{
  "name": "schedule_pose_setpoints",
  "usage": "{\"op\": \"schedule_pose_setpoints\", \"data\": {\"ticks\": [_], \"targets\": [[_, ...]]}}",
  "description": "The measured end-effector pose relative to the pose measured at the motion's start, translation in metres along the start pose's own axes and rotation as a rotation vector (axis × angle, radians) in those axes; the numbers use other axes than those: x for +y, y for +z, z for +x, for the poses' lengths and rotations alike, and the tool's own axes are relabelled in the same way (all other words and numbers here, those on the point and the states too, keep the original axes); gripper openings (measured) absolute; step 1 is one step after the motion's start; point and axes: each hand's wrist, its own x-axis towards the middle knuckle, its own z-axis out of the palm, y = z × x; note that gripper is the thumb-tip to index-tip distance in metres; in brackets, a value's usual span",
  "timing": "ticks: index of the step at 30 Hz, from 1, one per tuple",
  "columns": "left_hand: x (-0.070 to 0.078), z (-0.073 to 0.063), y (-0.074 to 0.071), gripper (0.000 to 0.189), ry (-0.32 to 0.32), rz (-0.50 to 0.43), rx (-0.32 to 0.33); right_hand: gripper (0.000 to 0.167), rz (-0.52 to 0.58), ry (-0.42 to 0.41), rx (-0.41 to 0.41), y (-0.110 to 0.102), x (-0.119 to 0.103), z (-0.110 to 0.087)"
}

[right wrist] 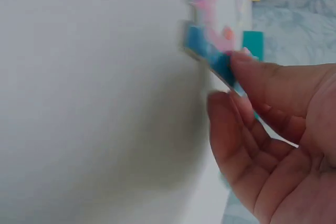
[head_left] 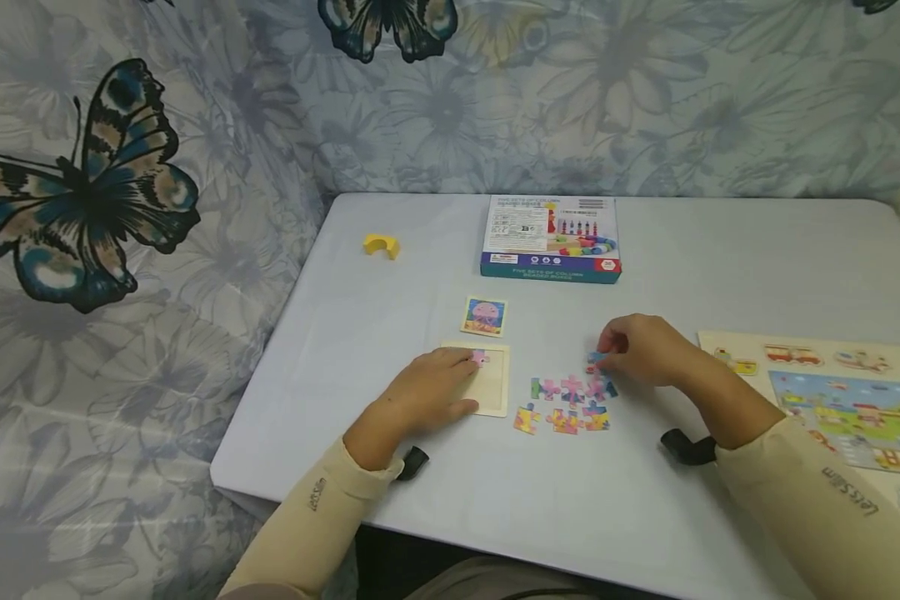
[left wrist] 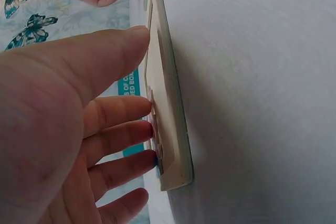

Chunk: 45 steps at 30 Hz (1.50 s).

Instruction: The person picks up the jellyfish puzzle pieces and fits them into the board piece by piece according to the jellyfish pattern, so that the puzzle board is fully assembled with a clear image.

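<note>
My left hand [head_left: 425, 390] lies over the left side of a shallow wooden puzzle tray [head_left: 500, 383], its fingers fairly straight. In the left wrist view the fingertips [left wrist: 144, 129] touch puzzle pieces along one inner edge, and the thumb is at the near rim. One pink piece [head_left: 480, 357] shows in the tray's top corner. To the right, my right hand [head_left: 648, 350] pinches a blue and pink jigsaw piece [right wrist: 218, 61] between thumb and finger, lifted off the table in the right wrist view. Several loose jigsaw pieces [head_left: 572, 389] lie in rough rows between the hands.
A square pink jellyfish picture [head_left: 484, 317] lies just beyond the tray. Farther back are a flat toy box [head_left: 551, 242] and a yellow arched block [head_left: 381, 244]. A large picture board [head_left: 750, 337] lies at the right, partly under my right forearm.
</note>
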Motion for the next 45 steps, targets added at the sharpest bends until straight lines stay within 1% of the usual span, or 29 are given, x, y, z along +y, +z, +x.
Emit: {"op": "schedule_pose_setpoints", "data": {"ticks": [3,6,9,13,16,19,23,28,32,38,40,45], "targets": [[0.002,0.000,0.000,0.063,-0.015,-0.008,-0.006,0.015,0.041,0.007,-0.031,-0.007,-0.008,0.005],[0.001,0.002,-0.001,0.062,-0.017,-0.006,0.005,0.012,0.079,-0.004,-0.057,-0.005,-0.025,0.014],[0.000,0.003,-0.002,0.062,-0.016,-0.010,0.012,0.009,0.108,-0.044,-0.091,0.006,-0.047,0.027],[0.000,0.004,-0.002,0.061,-0.021,-0.033,0.016,0.008,0.114,-0.116,-0.121,0.026,-0.073,0.046],[0.002,0.005,-0.002,0.061,-0.020,-0.046,0.011,0.008,0.088,-0.142,-0.127,0.038,-0.086,0.057],[0.004,0.005,-0.001,0.062,-0.002,-0.030,0.015,0.009,0.050,-0.145,-0.127,0.045,-0.094,0.062],[0.006,0.004,-0.001,0.062,0.022,0.010,0.020,0.010,-0.027,-0.132,-0.105,0.050,-0.101,0.064],[0.007,0.003,-0.001,0.062,0.002,0.014,0.013,0.010,-0.085,-0.136,-0.086,0.051,-0.108,0.065],[0.006,0.002,-0.002,0.061,-0.012,0.005,0.008,0.008,-0.087,-0.140,-0.086,0.050,-0.111,0.067],[0.004,0.000,-0.001,0.061,-0.014,0.002,0.003,0.006,-0.078,-0.122,-0.101,0.048,-0.111,0.071],[0.003,0.000,-0.002,0.062,-0.013,0.002,0.001,0.008,-0.076,-0.114,-0.097,0.047,-0.110,0.072],[0.002,0.000,-0.002,0.062,-0.020,-0.002,-0.002,0.018,-0.054,-0.062,-0.092,0.048,-0.107,0.075]]}}
